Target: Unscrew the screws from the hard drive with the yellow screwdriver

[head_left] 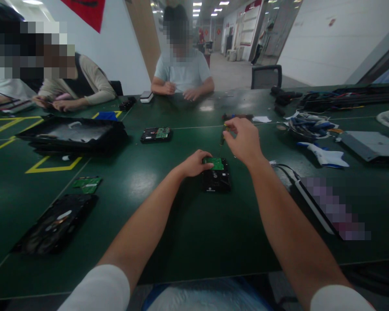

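A black hard drive with a green circuit board at its far end lies on the green table in front of me. My left hand grips the drive's far left side, thumb over the board's edge. Above the far right corner, my right hand is closed around the handle of a small screwdriver. Its thin shaft points down toward the board; whether the tip sits in a screw is too small to tell.
Left of me lie an opened drive case and a loose circuit board. Another hard drive and a black tray are farther off. A phone-like device and gloves lie at right. Two co-workers sit across the table.
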### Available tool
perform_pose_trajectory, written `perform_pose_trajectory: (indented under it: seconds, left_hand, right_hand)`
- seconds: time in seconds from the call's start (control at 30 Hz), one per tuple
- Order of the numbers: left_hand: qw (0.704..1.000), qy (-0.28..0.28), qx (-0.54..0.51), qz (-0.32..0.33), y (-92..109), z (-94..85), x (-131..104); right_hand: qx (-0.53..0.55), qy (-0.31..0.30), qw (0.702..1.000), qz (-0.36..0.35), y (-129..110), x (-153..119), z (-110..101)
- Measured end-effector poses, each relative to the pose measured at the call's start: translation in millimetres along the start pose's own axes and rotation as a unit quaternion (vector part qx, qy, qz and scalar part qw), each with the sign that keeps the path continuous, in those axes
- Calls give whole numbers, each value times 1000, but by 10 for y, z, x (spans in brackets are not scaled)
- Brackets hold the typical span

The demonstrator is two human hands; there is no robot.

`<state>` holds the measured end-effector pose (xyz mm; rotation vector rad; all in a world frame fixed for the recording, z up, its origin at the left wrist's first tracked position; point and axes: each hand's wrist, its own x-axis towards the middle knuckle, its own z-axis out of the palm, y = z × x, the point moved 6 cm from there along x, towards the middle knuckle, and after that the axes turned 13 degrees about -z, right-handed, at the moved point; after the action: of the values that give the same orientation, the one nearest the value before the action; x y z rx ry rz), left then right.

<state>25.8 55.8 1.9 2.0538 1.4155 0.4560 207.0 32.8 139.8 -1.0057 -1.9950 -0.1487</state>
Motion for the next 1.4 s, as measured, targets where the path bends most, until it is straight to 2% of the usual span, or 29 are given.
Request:
perform_pose_trajectory:
  seconds: [0.2,0.43,0.63,0.83,1.07,1.3,1.4]
  left_hand:
    - [1000,-3,0,-7,-1,9,4]
    - [1000,0,1,-5,4,6,-2]
    - [1000,-4,2,-4,19,1,-8]
    - [1000,-3,2,-1,26,-4,-12]
    - [1000,-4,1,-6,25,-5,-15]
    - [1000,3,-2,1,28,-5,-8]
    - [1000,2,4,-3,20,0,-3]
  right_hand:
    - [4,21,999,25,63,-15,-3]
    - [-7,6,1000,-5,15,7,-9]
    - [-1,27,999,32,67,-14,-16]
    - [-13,8,1000,-1,3,3,-16]
    - [11,28,999,35,94,-28,-3]
    - [18,-2,1000,7,57,-22,45]
    - [25,12,999,21,107,-40,62]
